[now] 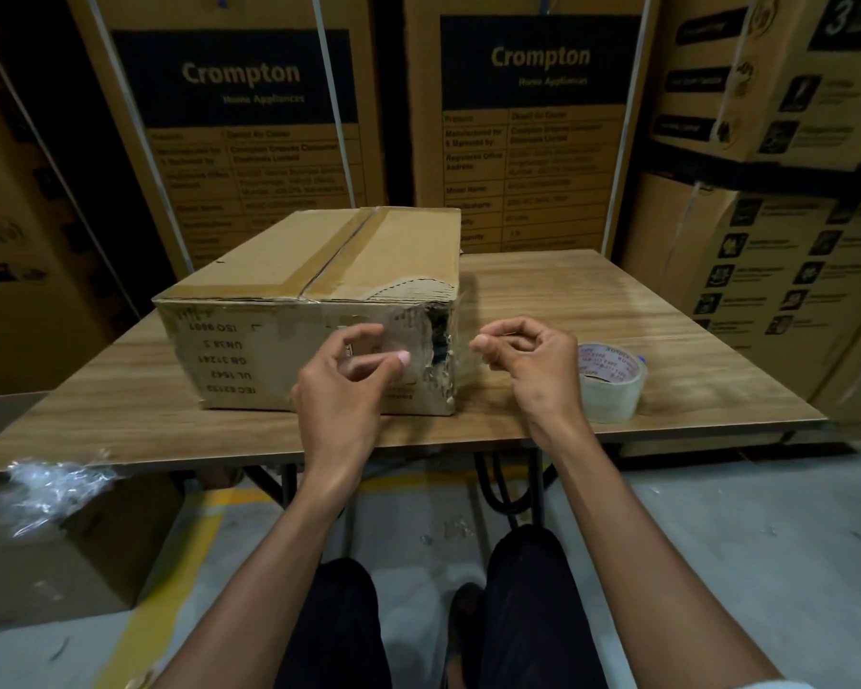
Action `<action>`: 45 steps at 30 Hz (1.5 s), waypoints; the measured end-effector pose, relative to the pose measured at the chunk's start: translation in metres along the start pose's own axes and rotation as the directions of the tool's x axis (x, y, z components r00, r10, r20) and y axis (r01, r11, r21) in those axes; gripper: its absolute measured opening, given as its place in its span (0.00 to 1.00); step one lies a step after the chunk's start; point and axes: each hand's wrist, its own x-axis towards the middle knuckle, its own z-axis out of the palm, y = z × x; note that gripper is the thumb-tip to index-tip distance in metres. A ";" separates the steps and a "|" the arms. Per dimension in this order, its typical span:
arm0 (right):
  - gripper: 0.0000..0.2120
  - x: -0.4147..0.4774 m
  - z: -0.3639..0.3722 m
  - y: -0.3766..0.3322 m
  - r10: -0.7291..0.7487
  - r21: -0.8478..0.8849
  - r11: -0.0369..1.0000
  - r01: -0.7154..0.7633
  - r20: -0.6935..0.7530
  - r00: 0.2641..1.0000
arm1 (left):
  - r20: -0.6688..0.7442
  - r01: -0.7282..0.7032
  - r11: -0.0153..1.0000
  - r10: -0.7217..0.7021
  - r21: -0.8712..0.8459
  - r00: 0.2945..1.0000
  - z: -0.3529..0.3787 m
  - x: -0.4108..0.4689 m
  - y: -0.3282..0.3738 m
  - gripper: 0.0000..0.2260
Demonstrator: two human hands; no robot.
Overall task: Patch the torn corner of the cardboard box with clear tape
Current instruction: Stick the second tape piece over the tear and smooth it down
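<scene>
A brown cardboard box (279, 295) stands on the wooden table (592, 295), its near right corner torn open (441, 340). A strip of clear tape (438, 348) stretches across that corner between my two hands. My left hand (349, 385) pinches one end in front of the box's near face. My right hand (528, 360) pinches the other end just right of the corner. The roll of clear tape (612, 382) lies on the table behind my right hand.
Large printed cartons (538, 116) are stacked behind and to the right of the table. A crumpled wad of clear plastic (56, 482) clings to the table's near left edge, above another carton (46, 564) on the floor. My legs are below the table edge.
</scene>
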 end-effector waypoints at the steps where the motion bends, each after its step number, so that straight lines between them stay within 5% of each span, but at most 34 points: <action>1: 0.06 0.000 -0.001 0.000 -0.002 -0.011 1.000 0.002 -0.001 1.000 | -0.005 0.004 1.000 -0.004 -0.011 1.000 0.001 0.000 -0.002 0.11; 4: 0.04 0.001 -0.001 0.000 -0.010 -0.052 0.999 0.011 0.003 1.000 | -0.010 0.009 0.999 -0.009 -0.043 1.000 0.002 -0.001 -0.004 0.03; 11: 0.03 0.002 0.003 0.002 -0.003 -0.040 0.999 0.002 -0.013 1.000 | -0.020 0.005 0.999 -0.006 -0.047 1.000 0.005 0.000 -0.002 0.02; 37: 0.04 0.010 0.001 0.007 0.026 -0.066 0.997 -0.028 -0.035 0.999 | -0.143 -0.198 0.937 0.247 0.287 0.958 -0.008 0.011 -0.006 0.10; 41: 0.04 0.011 0.001 0.007 0.025 -0.082 0.996 -0.027 -0.024 0.999 | -0.041 -0.384 0.797 0.453 0.467 0.890 -0.015 0.015 -0.009 0.11; 45: 0.04 0.014 0.000 0.012 0.008 -0.104 0.994 -0.010 -0.014 1.000 | 0.214 -0.575 0.517 0.598 0.634 0.773 -0.002 0.025 -0.011 0.33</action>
